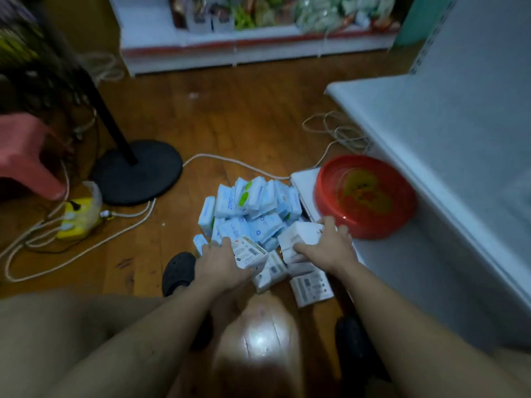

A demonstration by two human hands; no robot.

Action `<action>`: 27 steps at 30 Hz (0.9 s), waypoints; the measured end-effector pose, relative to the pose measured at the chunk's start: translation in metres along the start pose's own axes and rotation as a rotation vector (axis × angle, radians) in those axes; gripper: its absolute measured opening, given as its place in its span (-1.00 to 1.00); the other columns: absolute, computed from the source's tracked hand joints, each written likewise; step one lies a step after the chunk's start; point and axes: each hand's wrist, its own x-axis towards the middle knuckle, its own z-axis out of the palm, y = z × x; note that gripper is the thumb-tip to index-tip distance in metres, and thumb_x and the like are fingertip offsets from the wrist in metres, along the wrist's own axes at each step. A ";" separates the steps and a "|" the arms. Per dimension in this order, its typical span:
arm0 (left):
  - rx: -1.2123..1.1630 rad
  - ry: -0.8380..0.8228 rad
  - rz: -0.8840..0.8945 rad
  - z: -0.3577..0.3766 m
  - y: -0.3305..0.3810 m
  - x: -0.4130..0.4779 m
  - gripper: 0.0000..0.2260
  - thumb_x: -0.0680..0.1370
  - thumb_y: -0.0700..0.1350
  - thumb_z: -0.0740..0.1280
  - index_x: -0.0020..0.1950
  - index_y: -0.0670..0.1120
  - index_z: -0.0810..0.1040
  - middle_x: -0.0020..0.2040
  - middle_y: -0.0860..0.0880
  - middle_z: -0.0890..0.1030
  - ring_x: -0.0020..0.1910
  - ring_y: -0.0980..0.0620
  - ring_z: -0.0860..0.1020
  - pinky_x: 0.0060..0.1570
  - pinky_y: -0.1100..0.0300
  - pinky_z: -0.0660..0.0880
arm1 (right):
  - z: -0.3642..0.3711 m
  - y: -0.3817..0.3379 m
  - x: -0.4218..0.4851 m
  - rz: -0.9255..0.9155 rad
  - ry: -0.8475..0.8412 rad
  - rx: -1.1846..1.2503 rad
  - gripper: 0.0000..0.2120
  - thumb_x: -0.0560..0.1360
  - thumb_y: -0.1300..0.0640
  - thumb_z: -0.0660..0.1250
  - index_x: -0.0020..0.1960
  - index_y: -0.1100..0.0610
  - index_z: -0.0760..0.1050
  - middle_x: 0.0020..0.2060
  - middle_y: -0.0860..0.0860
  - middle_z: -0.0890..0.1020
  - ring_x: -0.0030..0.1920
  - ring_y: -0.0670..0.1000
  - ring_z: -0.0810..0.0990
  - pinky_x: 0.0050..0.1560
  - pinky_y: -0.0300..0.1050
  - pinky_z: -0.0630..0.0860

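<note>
A heap of small blue-and-white packets [253, 209] lies on the wooden floor in front of me. Nearer to me lie several white boxes with printed labels [311, 285]. My left hand [221, 264] grips one white labelled box [249, 252] at the near left of the heap. My right hand [330, 248] holds another white box [301, 238] at the near right, thumb along its side. Both forearms reach down from the bottom of the view.
A red plastic basin [365, 196] sits on the low white shelf [431, 139] to the right. A black fan base [138, 170], white cords [86, 248] and a yellow power strip [77, 218] lie left. A black shoe [178, 272] stands near the heap. A stocked shelf [258, 30] stands behind.
</note>
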 end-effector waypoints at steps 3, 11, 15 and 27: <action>-0.056 0.136 0.083 -0.040 0.032 -0.018 -0.29 0.35 0.36 0.37 0.31 -0.06 0.30 0.25 -0.15 0.42 0.29 -0.17 0.35 0.11 -0.02 0.42 | -0.047 -0.002 -0.028 -0.044 0.123 0.097 -0.35 0.28 -0.16 0.45 0.26 -0.02 0.27 0.17 0.12 0.35 0.23 0.17 0.34 0.22 -0.06 0.33; -0.202 0.386 0.402 -0.109 0.134 -0.069 -0.31 0.35 0.27 0.40 0.35 -0.06 0.33 0.20 -0.14 0.43 0.26 -0.17 0.35 0.14 -0.03 0.41 | -0.137 0.022 -0.093 -0.058 0.588 0.342 -0.36 0.26 -0.08 0.49 0.23 0.00 0.28 0.20 0.11 0.35 0.27 0.16 0.33 0.25 -0.07 0.31; -0.226 0.435 0.510 -0.117 0.182 -0.082 -0.32 0.36 0.20 0.45 0.37 -0.06 0.34 0.21 -0.16 0.44 0.23 -0.16 0.36 0.16 0.00 0.38 | -0.163 0.046 -0.111 -0.012 0.773 0.370 -0.18 0.25 -0.16 0.47 0.42 -0.17 0.18 0.26 0.11 0.30 0.32 0.16 0.28 0.24 0.01 0.35; -0.249 0.470 0.845 -0.136 0.333 -0.089 -0.31 0.38 0.14 0.47 0.42 -0.02 0.30 0.27 -0.12 0.42 0.29 -0.12 0.32 0.19 0.04 0.34 | -0.262 0.112 -0.116 -0.029 1.164 0.395 -0.33 0.19 -0.11 0.49 0.26 -0.07 0.40 0.25 0.08 0.29 0.29 0.12 0.32 0.16 -0.12 0.38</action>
